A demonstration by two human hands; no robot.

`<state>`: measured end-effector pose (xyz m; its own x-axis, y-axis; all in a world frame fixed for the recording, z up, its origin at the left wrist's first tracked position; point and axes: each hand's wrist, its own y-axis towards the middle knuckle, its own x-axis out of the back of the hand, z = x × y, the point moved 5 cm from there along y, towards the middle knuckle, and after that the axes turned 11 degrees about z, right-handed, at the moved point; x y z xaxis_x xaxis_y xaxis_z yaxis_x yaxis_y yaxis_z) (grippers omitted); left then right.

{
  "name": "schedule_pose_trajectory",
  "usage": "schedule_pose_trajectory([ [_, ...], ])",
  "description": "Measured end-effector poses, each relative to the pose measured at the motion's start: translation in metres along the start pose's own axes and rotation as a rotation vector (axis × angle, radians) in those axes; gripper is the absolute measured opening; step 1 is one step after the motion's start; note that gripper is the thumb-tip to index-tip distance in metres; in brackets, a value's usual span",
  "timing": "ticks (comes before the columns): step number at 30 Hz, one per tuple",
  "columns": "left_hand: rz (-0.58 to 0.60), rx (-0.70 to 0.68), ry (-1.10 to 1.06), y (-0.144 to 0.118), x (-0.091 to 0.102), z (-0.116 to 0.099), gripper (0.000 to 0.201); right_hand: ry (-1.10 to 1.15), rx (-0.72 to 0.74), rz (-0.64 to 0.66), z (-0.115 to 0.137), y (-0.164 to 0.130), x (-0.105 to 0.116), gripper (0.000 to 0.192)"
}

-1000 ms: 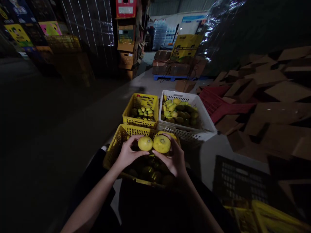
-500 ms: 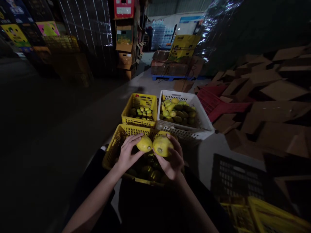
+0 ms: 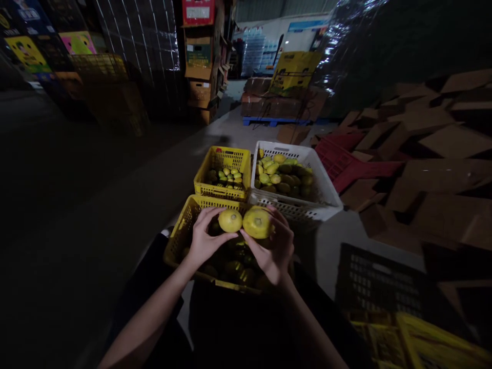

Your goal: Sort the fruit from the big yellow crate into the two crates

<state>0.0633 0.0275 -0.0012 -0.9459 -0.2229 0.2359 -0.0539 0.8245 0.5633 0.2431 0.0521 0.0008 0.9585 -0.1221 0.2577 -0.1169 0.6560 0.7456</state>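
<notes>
My left hand [image 3: 203,241] pinches a smaller yellow oval fruit [image 3: 230,221] between thumb and fingers. In my right hand [image 3: 279,251] is a larger, rounder yellow fruit [image 3: 257,223], with the fingers wrapped around its far side. Held side by side, the two fruits nearly touch, their stem-end scars turned toward me. Both hands are above the near yellow crate [image 3: 180,233], where darker green-yellow fruits [image 3: 234,267] lie in shadow. Their exact kind is unclear in the dim light.
Beyond stand a smaller yellow crate [image 3: 200,185] and a white crate [image 3: 326,192], both holding yellow and green fruits. A red crate [image 3: 342,164] and piled cardboard [image 3: 442,174] are on the right. A black crate [image 3: 378,279] lies nearer, beside yellow crates [image 3: 430,338].
Both fruits have been tilted so their stem ends face me more directly. The hands have risen slightly and remain close together.
</notes>
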Motion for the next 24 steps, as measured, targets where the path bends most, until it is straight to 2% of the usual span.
schedule_pose_trajectory([
  [2,-0.002,0.144,-0.237,0.001,-0.004,0.009,0.056,0.108,-0.152,-0.003,-0.003,0.002,0.0,0.063],
  [5,-0.024,0.38,-0.563,-0.003,-0.01,0.021,0.057,0.383,-0.384,0.042,-0.01,0.005,-0.003,0.06],
  [9,-0.025,0.588,-0.808,-0.007,-0.015,0.026,0.051,0.706,-0.663,0.157,-0.016,0.005,-0.013,0.044],
  [13,-0.03,0.686,-0.872,-0.006,-0.017,0.033,0.046,0.796,-0.903,0.198,-0.025,-0.001,-0.022,0.031],
  [17,0.002,0.792,-0.863,-0.01,-0.023,0.043,0.043,0.879,-1.063,0.202,-0.029,-0.009,-0.029,0.024],
  [20,0.121,0.869,-0.762,-0.012,-0.027,0.046,0.046,0.955,-1.172,0.253,-0.026,-0.014,-0.035,0.025],
  [24,0.273,0.929,-0.639,-0.012,-0.027,0.045,0.061,0.979,-1.301,0.32,-0.025,-0.018,-0.039,0.031],
])
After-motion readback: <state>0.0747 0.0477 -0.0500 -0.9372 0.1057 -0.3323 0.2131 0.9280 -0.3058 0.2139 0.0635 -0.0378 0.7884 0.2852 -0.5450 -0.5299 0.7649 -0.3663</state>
